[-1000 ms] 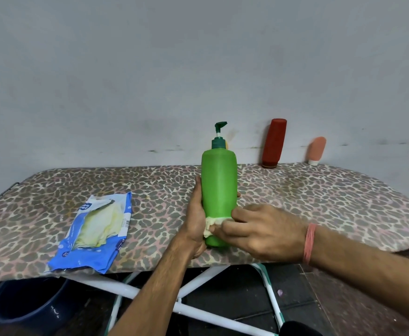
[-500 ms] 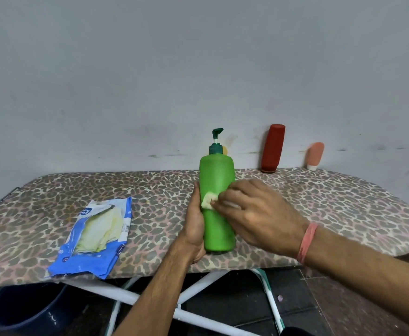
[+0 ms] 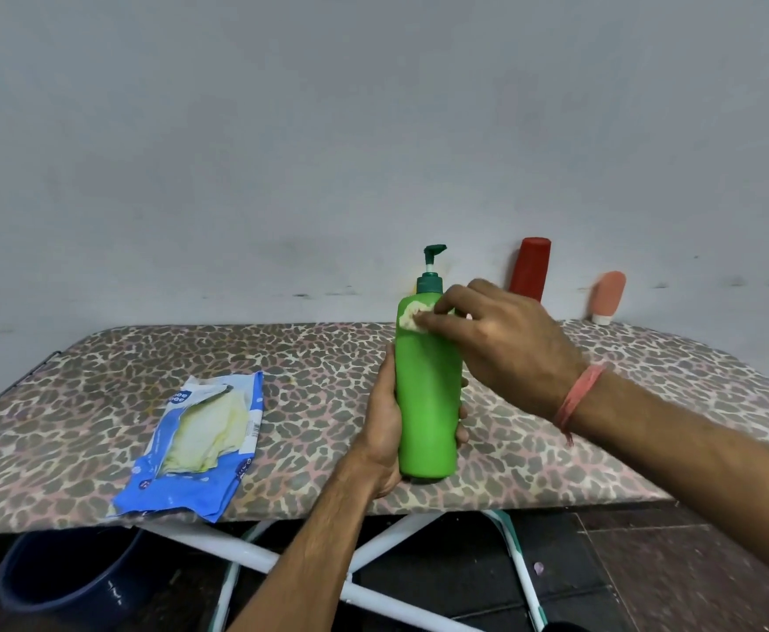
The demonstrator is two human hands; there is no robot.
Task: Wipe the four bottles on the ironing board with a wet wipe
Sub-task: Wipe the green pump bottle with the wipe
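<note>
Green plastic fills my left hand (image 3: 385, 431): I grip the lower body of the pump bottle (image 3: 427, 403) from the left, fingers curling round behind it, so it stands upright near the front edge of the ironing board (image 3: 100, 403) and cannot slide while I rub. My right hand (image 3: 496, 339) pinches a bunched wet wipe (image 3: 412, 317) and presses it on the bottle's shoulder, just below the dark green pump collar. I judge that holding low leaves the upper body free for the wipe.

Further out, two more bottles wait at the back edge against the wall: a red bottle (image 3: 531, 269), partly behind my right hand, and to its right a small peach tube (image 3: 607, 296) standing on its white cap. I cannot make out a fourth bottle; a yellowish trace shows behind the pump, too hidden to name.

To my left lies the blue wipe packet (image 3: 200, 449), flat on the leopard-print cover, its flap torn open and pale yellow-white wipes showing inside. Under the board sits a dark blue bucket (image 3: 68, 581); what it holds I cannot see.
</note>
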